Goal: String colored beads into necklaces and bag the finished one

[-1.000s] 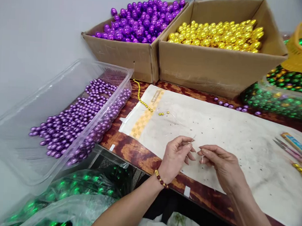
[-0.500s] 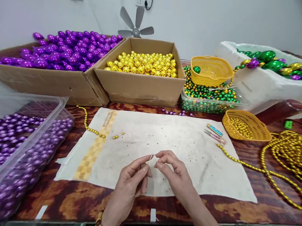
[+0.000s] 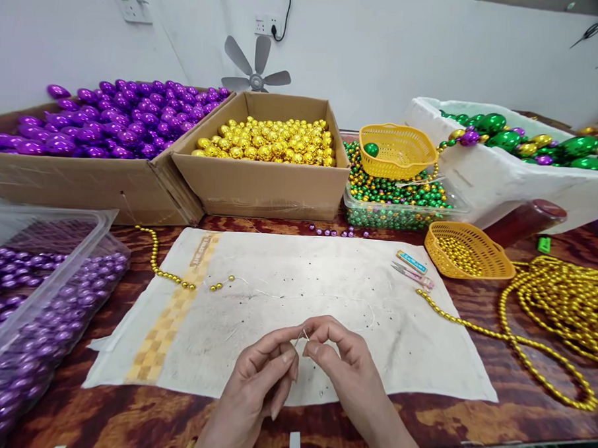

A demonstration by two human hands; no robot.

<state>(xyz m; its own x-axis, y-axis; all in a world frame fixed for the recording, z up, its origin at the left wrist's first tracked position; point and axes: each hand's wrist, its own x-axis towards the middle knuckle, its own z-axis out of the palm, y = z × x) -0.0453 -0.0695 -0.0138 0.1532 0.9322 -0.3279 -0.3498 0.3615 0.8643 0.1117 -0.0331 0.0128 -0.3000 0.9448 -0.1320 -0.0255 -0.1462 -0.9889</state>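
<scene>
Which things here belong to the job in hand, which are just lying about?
In the job, as far as I can judge:
- left hand, right hand
- thin strand at their fingertips
- cloth below

Probably just lying about:
- fan
- sockets
- loose purple beads behind the cloth
- upper yellow basket

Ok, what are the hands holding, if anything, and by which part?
A thin pale piece, pinched at the fingertips of the left hand and right hand; it is too fine to tell whether thread or needle, or which part each grips.
</scene>
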